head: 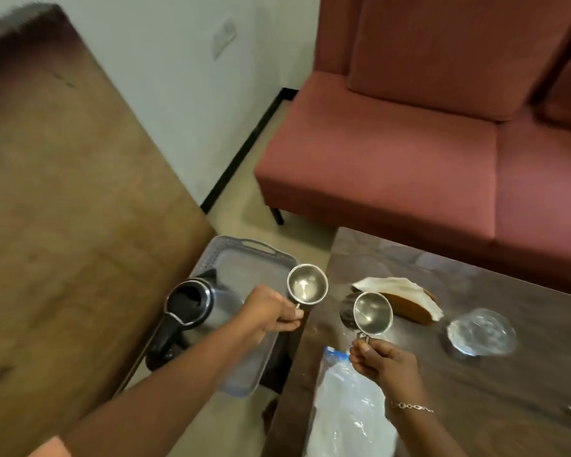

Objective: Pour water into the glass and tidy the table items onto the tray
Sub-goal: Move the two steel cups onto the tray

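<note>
Cups, two of them, round shiny steel with thin side handles, are facing mouth-up toward the camera. The left hand (271, 313) is pinching the handle of the left steel cup (307, 289), which is hovering over the right rim of the tray (244, 249). The right hand (383, 361) is pinching the handle of the right steel cup (373, 313), further right of the tray, above the dark wooden table (475, 374). The hands are working apart, one cup each. The tray is grey plastic and rectangular, with perforated walls and a cut-out handle. A steel kettle (192, 305) with a black handle is standing on its left side. Right of the tray, a crinkled clear plastic bottle (346, 407) is showing just below the right hand. A ridged white-and-brown shell (399, 298) and a round clear glass dish (482, 331) are lying farther right.
</note>
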`<state>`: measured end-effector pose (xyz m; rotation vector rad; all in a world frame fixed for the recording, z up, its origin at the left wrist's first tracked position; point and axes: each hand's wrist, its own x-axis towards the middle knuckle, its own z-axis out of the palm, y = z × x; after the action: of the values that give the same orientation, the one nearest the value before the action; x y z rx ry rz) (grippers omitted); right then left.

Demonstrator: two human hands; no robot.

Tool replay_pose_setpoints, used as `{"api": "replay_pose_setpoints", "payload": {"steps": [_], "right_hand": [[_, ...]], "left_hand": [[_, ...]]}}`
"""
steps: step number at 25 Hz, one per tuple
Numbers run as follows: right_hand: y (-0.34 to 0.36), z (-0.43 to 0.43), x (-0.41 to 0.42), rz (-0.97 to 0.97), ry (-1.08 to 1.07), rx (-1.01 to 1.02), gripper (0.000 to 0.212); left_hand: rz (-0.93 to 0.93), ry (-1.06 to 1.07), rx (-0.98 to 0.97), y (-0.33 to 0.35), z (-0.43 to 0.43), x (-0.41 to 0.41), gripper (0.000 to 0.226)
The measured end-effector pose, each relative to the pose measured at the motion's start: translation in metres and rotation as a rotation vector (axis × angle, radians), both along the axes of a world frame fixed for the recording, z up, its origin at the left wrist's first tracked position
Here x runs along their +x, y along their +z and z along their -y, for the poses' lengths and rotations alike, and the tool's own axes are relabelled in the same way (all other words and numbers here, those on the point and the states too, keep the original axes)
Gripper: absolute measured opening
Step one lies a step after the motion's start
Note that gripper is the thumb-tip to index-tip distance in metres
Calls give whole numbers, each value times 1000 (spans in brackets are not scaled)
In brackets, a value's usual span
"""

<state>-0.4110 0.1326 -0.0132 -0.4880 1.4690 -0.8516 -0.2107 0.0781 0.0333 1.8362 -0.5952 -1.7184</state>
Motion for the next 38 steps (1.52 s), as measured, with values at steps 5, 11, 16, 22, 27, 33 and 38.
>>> {"api": "replay_pose_setpoints", "payload": {"steps": [5, 11, 16, 22, 27, 33, 38], "right_hand": [[-8, 49, 88, 79, 68, 38, 10], [-47, 97, 167, 58, 104, 126, 12], [-94, 126, 212, 39, 98, 206, 5], [-137, 143, 248, 15, 83, 267, 20], [-152, 150, 260, -12, 74, 270, 19], [-160, 153, 267, -2, 13, 303, 20], [-157, 153, 272, 60, -4, 336, 12]], "left_hand": [[61, -62, -6, 17, 56, 83, 12], [135, -72, 94, -23, 108, 176, 8], [141, -75, 185, -89, 126, 216, 8], [144, 105, 199, -163, 125, 225, 13], [228, 164, 158, -191, 124, 214, 24], [271, 85, 188, -198, 126, 213, 21], [208, -62, 207, -184, 117, 217, 18]]}}
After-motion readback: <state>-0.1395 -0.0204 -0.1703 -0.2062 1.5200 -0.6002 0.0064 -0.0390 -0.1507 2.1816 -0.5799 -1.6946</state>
